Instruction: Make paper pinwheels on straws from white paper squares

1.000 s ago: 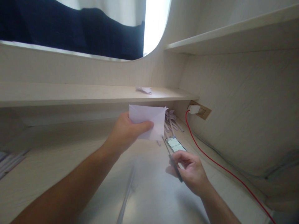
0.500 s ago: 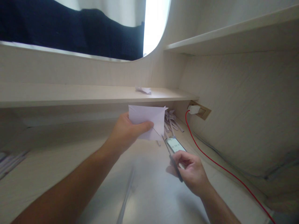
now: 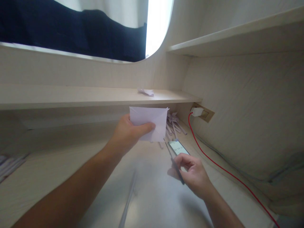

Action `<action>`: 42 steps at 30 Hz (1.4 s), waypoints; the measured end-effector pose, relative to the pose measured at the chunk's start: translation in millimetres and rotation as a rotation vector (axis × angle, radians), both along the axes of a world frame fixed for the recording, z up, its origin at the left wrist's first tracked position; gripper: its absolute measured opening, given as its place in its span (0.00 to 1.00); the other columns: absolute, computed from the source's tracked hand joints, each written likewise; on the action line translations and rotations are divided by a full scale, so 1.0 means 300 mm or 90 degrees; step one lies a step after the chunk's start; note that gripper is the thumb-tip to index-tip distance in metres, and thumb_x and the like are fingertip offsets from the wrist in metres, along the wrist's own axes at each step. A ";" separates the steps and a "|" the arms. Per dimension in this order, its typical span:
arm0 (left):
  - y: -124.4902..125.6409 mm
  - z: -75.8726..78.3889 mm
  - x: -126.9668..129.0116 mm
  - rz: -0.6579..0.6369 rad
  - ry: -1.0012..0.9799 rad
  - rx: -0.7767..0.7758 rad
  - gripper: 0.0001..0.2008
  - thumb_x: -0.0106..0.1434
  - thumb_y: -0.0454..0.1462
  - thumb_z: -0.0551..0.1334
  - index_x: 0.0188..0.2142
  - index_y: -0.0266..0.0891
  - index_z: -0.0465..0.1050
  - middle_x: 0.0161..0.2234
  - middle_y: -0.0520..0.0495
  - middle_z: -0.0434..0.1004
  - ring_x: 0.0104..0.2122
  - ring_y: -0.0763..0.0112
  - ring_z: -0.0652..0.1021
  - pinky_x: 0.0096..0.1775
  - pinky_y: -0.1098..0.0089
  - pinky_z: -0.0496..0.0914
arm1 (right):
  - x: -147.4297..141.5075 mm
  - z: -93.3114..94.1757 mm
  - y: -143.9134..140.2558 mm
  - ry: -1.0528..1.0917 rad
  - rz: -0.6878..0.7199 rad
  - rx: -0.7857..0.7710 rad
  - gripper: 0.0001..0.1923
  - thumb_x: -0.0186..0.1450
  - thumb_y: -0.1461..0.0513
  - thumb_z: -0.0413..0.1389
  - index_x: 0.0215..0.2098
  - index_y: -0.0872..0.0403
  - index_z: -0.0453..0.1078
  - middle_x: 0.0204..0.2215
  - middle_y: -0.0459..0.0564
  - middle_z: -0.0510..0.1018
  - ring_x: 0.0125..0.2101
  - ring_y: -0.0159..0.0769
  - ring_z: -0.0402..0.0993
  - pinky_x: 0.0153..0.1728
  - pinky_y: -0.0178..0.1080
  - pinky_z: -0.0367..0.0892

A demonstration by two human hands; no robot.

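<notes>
My left hand (image 3: 128, 133) holds up a square sheet of white paper (image 3: 148, 118), thumb on its near face and fingers hidden behind. A small folded point sticks out at the paper's upper right corner. In my right hand (image 3: 192, 172) is a slim knife (image 3: 177, 169) with a dark handle and a thin pointed blade. Its tip sits just below the paper's lower right corner; a small gap seems to part them. Behind the right hand a phone (image 3: 178, 147) lies on the desk with a timer on its screen.
Paper pinwheels (image 3: 173, 118) with rolled stems lie in the back corner. Folded paper (image 3: 146, 92) rests on the shelf (image 3: 95, 95). A paper stick (image 3: 128, 199) lies in front. A red cable (image 3: 223, 168) runs from a white plug (image 3: 197, 111) along the right wall.
The paper has shifted slightly left, and the knife's tip has drawn slightly away from its lower right corner. Both hands keep their hold.
</notes>
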State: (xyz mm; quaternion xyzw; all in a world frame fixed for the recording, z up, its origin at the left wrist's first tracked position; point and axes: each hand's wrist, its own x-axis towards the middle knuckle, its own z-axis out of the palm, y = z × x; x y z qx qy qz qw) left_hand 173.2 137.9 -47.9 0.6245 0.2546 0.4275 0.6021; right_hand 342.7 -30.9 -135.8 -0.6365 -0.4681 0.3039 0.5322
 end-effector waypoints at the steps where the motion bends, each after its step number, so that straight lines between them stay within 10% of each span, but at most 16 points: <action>1: 0.009 -0.002 0.000 0.006 -0.002 0.004 0.19 0.50 0.40 0.76 0.42 0.36 0.84 0.41 0.43 0.87 0.38 0.57 0.85 0.39 0.67 0.79 | 0.002 -0.003 0.005 -0.008 0.006 -0.028 0.18 0.54 0.55 0.73 0.24 0.53 0.70 0.21 0.42 0.73 0.24 0.31 0.66 0.26 0.35 0.61; 15: 0.058 -0.029 0.013 -0.226 0.214 0.032 0.09 0.54 0.38 0.72 0.36 0.38 0.85 0.33 0.44 0.87 0.30 0.62 0.84 0.33 0.69 0.76 | -0.008 -0.107 0.030 -0.334 0.066 -0.305 0.05 0.51 0.67 0.64 0.26 0.53 0.78 0.24 0.46 0.80 0.26 0.35 0.73 0.24 0.34 0.56; 22: 0.051 -0.041 -0.002 -0.372 0.374 0.136 0.09 0.52 0.36 0.67 0.33 0.40 0.85 0.31 0.46 0.86 0.29 0.61 0.83 0.28 0.71 0.72 | 0.045 -0.027 0.027 0.007 -0.032 -0.002 0.16 0.64 0.49 0.64 0.34 0.54 0.77 0.26 0.47 0.79 0.27 0.36 0.75 0.31 0.37 0.70; 28: 0.009 -0.057 0.021 -0.426 0.500 0.252 0.06 0.52 0.38 0.67 0.28 0.38 0.83 0.25 0.48 0.82 0.23 0.66 0.77 0.22 0.73 0.62 | -0.015 -0.029 0.020 0.144 0.116 -0.010 0.15 0.63 0.51 0.68 0.36 0.56 0.79 0.28 0.48 0.80 0.28 0.34 0.74 0.31 0.36 0.69; 36: 0.043 -0.084 0.071 -0.209 0.161 0.004 0.22 0.54 0.43 0.73 0.48 0.41 0.78 0.35 0.47 0.83 0.32 0.65 0.81 0.30 0.71 0.74 | -0.006 -0.051 0.042 0.144 -0.078 0.101 0.16 0.66 0.50 0.66 0.32 0.55 0.78 0.26 0.47 0.79 0.25 0.33 0.73 0.29 0.36 0.69; 42: -0.012 -0.124 0.107 -0.306 0.195 0.011 0.13 0.58 0.43 0.70 0.34 0.34 0.82 0.29 0.45 0.83 0.27 0.69 0.79 0.30 0.72 0.71 | -0.024 -0.077 0.061 0.211 -0.116 0.143 0.16 0.64 0.50 0.68 0.34 0.55 0.79 0.25 0.47 0.80 0.23 0.32 0.73 0.28 0.36 0.70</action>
